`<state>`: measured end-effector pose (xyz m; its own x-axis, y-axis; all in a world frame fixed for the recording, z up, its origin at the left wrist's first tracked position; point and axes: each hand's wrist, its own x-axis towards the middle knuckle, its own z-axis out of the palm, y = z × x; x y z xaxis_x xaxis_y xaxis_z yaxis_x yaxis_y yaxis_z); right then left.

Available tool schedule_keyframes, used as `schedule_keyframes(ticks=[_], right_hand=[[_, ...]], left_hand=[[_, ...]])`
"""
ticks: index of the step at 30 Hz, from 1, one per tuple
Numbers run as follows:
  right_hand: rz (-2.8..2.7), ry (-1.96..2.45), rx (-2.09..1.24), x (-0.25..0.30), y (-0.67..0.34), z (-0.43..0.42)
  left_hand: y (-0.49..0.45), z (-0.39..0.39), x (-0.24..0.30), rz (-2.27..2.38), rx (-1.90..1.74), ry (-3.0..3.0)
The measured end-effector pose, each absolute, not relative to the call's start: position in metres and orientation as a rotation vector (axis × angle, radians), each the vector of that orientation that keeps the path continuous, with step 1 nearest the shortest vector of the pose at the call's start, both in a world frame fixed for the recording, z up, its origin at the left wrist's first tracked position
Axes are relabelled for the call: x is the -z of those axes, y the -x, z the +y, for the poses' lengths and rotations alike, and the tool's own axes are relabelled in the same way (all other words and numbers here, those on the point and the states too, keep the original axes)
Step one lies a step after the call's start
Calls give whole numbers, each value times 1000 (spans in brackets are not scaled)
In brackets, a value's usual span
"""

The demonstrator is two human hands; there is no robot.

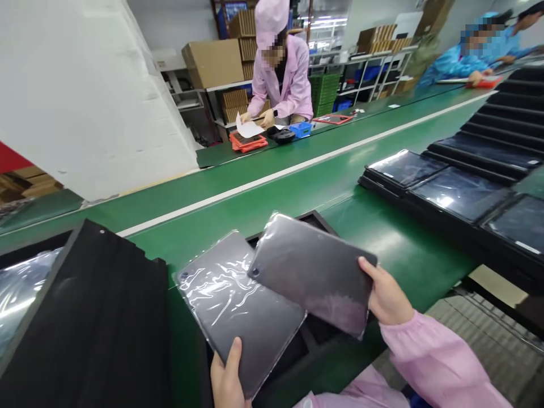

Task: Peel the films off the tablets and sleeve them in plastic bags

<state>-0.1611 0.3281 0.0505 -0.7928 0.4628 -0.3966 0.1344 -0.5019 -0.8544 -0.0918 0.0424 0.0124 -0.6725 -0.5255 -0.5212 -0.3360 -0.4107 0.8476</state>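
Note:
My left hand (228,377) grips the near end of a dark grey tablet (242,306) in crinkled clear film, its back with the camera lens facing up. A second film-covered tablet (314,269) is held by its right edge in my right hand (389,294), back side up too. The right tablet's left end overlaps the upper corner of the left one. Both are above a black foam tray (293,348) with compartments, which they partly hide. The fingers beneath the tablets are out of sight.
Black trays are stacked at left (106,317). At right stand trays holding film-wrapped tablets (461,190). A green conveyor belt (272,195) with a white line crosses ahead. Opposite, a person in pink (283,73) handles sheets over red-framed pieces; people in blue (459,56) work further right.

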Motion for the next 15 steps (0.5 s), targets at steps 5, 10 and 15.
schedule_keyframes(ticks=[5,10,15], right_hand=[[-1439,739,-1463,-52,161,353],[-1762,678,-838,-29,139,344],[-2457,-507,-940,-5,123,339]], left_hand=[[92,33,-12,-1489,2151,-1649],[82,32,4,-1454,2157,-1512],[76,33,14,-1202,2212,-1458]])
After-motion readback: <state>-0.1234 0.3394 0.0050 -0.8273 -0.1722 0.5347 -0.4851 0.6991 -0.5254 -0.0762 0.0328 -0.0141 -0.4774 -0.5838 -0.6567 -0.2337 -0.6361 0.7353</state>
